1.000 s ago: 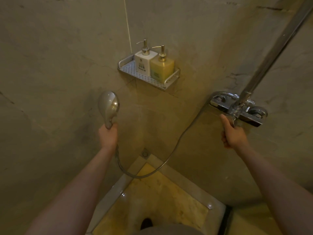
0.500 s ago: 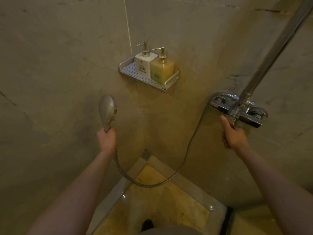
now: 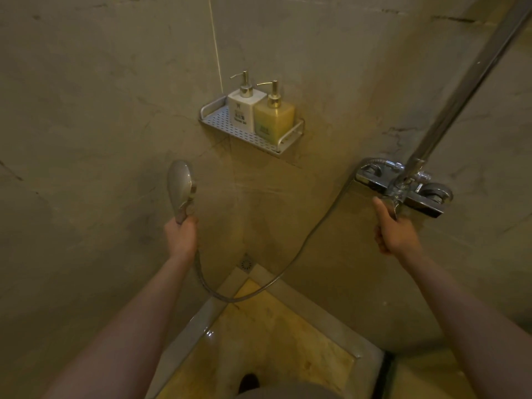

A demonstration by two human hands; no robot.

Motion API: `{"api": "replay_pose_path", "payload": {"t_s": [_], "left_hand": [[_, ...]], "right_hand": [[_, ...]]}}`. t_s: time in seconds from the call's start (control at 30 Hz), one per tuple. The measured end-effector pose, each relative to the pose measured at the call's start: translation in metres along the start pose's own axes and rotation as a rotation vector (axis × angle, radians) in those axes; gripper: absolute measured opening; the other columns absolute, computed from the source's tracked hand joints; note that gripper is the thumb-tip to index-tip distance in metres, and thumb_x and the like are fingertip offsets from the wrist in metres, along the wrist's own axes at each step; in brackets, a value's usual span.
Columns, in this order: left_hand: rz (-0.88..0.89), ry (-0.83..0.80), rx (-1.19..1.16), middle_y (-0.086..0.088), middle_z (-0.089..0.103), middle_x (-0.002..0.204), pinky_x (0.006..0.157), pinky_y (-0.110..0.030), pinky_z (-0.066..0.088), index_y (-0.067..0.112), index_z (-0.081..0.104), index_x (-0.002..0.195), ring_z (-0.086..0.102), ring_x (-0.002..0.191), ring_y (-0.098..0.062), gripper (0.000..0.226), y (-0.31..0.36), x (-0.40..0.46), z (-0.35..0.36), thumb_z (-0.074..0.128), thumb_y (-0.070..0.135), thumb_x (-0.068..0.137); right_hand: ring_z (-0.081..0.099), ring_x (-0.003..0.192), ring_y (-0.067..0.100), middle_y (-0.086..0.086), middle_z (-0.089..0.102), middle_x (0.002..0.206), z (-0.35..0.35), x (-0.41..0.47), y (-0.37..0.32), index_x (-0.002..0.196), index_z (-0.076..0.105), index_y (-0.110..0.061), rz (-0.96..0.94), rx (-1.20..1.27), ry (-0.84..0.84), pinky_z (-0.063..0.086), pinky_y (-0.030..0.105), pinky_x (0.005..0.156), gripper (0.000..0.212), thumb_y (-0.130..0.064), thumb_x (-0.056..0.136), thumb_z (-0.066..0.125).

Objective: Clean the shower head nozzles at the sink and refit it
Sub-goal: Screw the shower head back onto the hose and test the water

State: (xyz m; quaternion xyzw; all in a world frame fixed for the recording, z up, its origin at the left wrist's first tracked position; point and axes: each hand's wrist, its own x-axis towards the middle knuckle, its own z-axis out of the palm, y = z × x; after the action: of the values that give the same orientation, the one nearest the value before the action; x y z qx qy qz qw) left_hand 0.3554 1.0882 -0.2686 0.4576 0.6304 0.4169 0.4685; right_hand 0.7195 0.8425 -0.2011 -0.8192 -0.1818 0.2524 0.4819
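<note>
My left hand [image 3: 182,235] grips the handle of the chrome shower head [image 3: 179,183], holding it upright in front of the left wall with its face turned right, toward the corner. A metal hose [image 3: 276,279] loops down from the handle and rises to the chrome mixer valve [image 3: 403,187] on the right wall. My right hand [image 3: 393,232] is closed on the mixer's lever just under the valve, thumb pointing up. Faint spray seems to leave the head's face, though it is too dim to be sure.
A perforated metal shelf [image 3: 221,129] in the corner carries a white pump bottle [image 3: 244,109] and a yellow pump bottle [image 3: 274,118]. A chrome riser pipe [image 3: 466,84] runs up from the mixer. A floor drain [image 3: 246,264] sits in the corner below.
The shower head has dropped a little and turned edge-on, its face now toward the corner. My right hand has stayed on the mixer lever.
</note>
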Motion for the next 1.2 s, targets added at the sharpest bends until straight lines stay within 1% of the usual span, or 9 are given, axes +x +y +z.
{"api": "replay_pose_path", "payload": {"t_s": [0.17, 0.33, 0.43, 0.6, 0.73, 0.83, 1.03, 1.13, 1.2], "left_hand": [[0.001, 0.001, 0.002, -0.011, 0.047, 0.061, 0.057, -0.043, 0.039, 0.017, 0.047, 0.060, 0.048, 0.061, -0.027, 0.018, 0.004, -0.004, 0.003, 0.061, 0.027, 0.065], [0.024, -0.010, -0.051, -0.009, 0.043, 0.057, 0.049, -0.031, 0.033, 0.018, 0.044, 0.063, 0.041, 0.050, -0.022, 0.020, 0.013, -0.017, 0.007, 0.060, 0.017, 0.075], [0.029, 0.002, -0.037, -0.010, 0.045, 0.060, 0.049, -0.031, 0.032, 0.017, 0.046, 0.064, 0.041, 0.052, -0.022, 0.027, 0.010, -0.018, 0.009, 0.060, 0.009, 0.085], [0.015, -0.009, -0.021, -0.013, 0.045, 0.063, 0.050, -0.034, 0.034, 0.014, 0.047, 0.065, 0.042, 0.056, -0.023, 0.017, 0.010, -0.019, 0.010, 0.059, 0.016, 0.078], [0.037, -0.024, 0.013, -0.017, 0.048, 0.065, 0.044, -0.028, 0.036, 0.002, 0.056, 0.072, 0.046, 0.056, -0.024, 0.021, 0.009, -0.019, 0.012, 0.059, 0.022, 0.077], [0.028, -0.027, 0.009, -0.017, 0.048, 0.064, 0.046, -0.030, 0.037, 0.005, 0.053, 0.067, 0.046, 0.055, -0.025, 0.021, 0.010, -0.019, 0.014, 0.060, 0.023, 0.075], [0.004, -0.020, -0.018, -0.011, 0.044, 0.055, 0.048, -0.032, 0.036, 0.013, 0.046, 0.062, 0.043, 0.047, -0.025, 0.019, 0.012, -0.022, 0.017, 0.059, 0.025, 0.069], [0.018, -0.025, 0.008, -0.013, 0.046, 0.056, 0.050, -0.034, 0.036, 0.013, 0.046, 0.060, 0.043, 0.048, -0.024, 0.021, 0.014, -0.024, 0.019, 0.060, 0.026, 0.071], [0.025, -0.046, 0.019, -0.013, 0.046, 0.059, 0.050, -0.033, 0.035, 0.014, 0.046, 0.062, 0.043, 0.050, -0.023, 0.022, 0.016, -0.028, 0.021, 0.061, 0.024, 0.075]], "right_hand": [[0.045, 0.045, 0.022, 0.005, 0.049, 0.051, -0.001, 0.002, 0.002, 0.092, 0.068, -0.007, -0.004, -0.004, 0.002, 0.039, 0.029, 0.048, 0.083, -0.085, 0.069, 0.052], [0.047, 0.047, 0.022, 0.007, 0.050, 0.055, -0.002, 0.001, 0.001, 0.098, 0.069, -0.012, -0.022, -0.015, -0.010, 0.040, 0.029, 0.048, 0.074, -0.081, 0.076, 0.051], [0.049, 0.047, 0.023, 0.010, 0.054, 0.056, -0.002, 0.000, 0.001, 0.082, 0.068, -0.010, -0.027, -0.037, 0.004, 0.043, 0.031, 0.050, 0.069, -0.077, 0.080, 0.053], [0.051, 0.046, 0.022, 0.012, 0.055, 0.055, -0.004, -0.002, 0.004, 0.057, 0.059, -0.014, -0.083, -0.143, -0.016, 0.046, 0.034, 0.054, 0.054, -0.061, 0.084, 0.064], [0.053, 0.052, 0.022, 0.012, 0.056, 0.058, -0.007, 0.001, 0.004, 0.069, 0.070, -0.024, -0.091, -0.263, -0.047, 0.046, 0.034, 0.056, 0.036, -0.055, 0.087, 0.063], [0.052, 0.053, 0.024, 0.013, 0.055, 0.057, -0.009, 0.004, 0.007, 0.060, 0.062, -0.033, -0.134, -0.307, -0.046, 0.044, 0.034, 0.057, 0.035, -0.052, 0.089, 0.063], [0.047, 0.047, 0.021, 0.009, 0.050, 0.051, -0.015, 0.014, 0.015, 0.056, 0.066, -0.015, -0.145, -0.387, -0.025, 0.038, 0.031, 0.052, 0.048, -0.050, 0.088, 0.066], [0.047, 0.048, 0.021, 0.010, 0.050, 0.050, -0.017, 0.017, 0.014, 0.060, 0.066, -0.029, -0.167, -0.420, -0.036, 0.036, 0.031, 0.051, 0.033, -0.046, 0.089, 0.067], [0.046, 0.048, 0.021, 0.009, 0.050, 0.050, -0.018, 0.020, 0.015, 0.072, 0.074, -0.025, -0.165, -0.436, -0.038, 0.036, 0.031, 0.050, 0.027, -0.046, 0.088, 0.068]]}}
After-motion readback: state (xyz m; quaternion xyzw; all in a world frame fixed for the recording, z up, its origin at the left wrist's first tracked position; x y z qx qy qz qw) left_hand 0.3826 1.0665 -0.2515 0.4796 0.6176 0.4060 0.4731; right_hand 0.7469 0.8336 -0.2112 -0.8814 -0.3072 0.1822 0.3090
